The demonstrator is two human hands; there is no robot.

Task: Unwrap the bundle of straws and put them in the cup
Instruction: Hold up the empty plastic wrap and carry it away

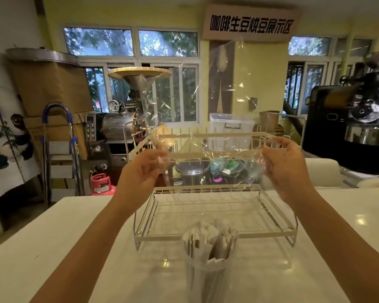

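A clear plastic cup (206,278) stands near the front of the white table, packed with several paper-wrapped straws (210,239) that stick out of its top. Above it, both hands are raised and spread apart. My left hand (143,169) pinches the left side of a large sheet of clear plastic wrap (206,119). My right hand (287,165) pinches its right side. The wrap is stretched between them and stands up in front of the windows. No straws are in the wrap.
A white two-tier wire dish rack (214,235) stands on the white table (53,248) just behind the cup. Beyond the table are a step ladder (59,154), a red gas cylinder (101,183) and coffee roasting machines (359,127).
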